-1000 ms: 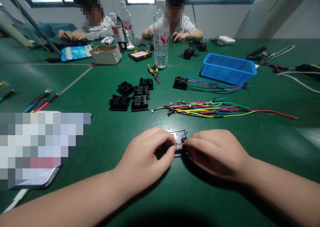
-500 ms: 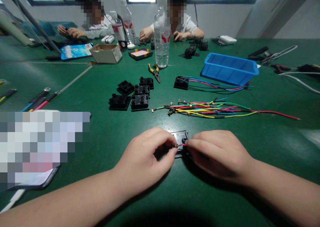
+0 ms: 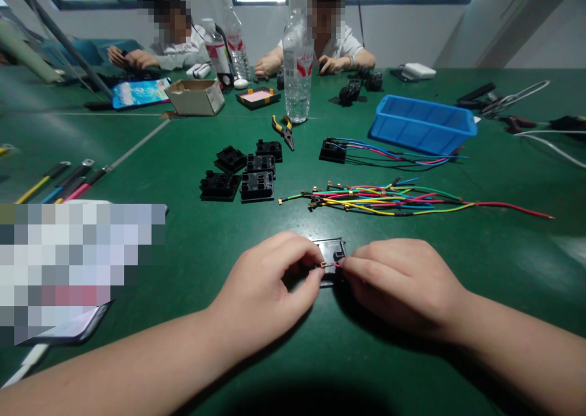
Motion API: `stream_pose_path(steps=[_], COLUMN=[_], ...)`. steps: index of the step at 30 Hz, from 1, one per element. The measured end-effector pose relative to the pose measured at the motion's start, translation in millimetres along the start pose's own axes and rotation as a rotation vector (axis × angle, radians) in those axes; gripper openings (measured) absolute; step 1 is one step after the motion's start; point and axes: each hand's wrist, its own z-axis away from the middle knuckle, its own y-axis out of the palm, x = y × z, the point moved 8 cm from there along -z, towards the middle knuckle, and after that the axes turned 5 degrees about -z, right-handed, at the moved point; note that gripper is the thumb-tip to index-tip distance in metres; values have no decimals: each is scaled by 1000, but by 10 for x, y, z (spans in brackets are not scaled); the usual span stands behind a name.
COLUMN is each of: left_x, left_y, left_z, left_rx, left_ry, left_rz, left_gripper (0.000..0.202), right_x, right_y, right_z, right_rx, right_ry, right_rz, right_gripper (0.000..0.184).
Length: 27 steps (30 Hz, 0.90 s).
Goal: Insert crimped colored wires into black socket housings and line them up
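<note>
The left hand [image 3: 274, 276] pinches the gold-tipped end of a red wire [image 3: 336, 265]; the right hand [image 3: 403, 285] grips its red length. Both hover over a black housing [image 3: 330, 247] on the surface [image 3: 192, 239], scarcely changed since a second ago. Farthest, a co-worker's hand [image 3: 268, 65] has shifted outward beside the bottle [image 3: 297, 86].
</note>
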Motion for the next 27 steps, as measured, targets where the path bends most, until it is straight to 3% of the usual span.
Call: stream_pose_path(steps=[27], left_x=[2], left_y=[-5], left_z=[4], left_rx=[-13], left_ry=[-28], left_rz=[39], left_gripper=[9], right_x=[21], right_y=[-1], right_z=[-24], right_rx=[27], right_ry=[-21], right_rz=[69], right_gripper=[26])
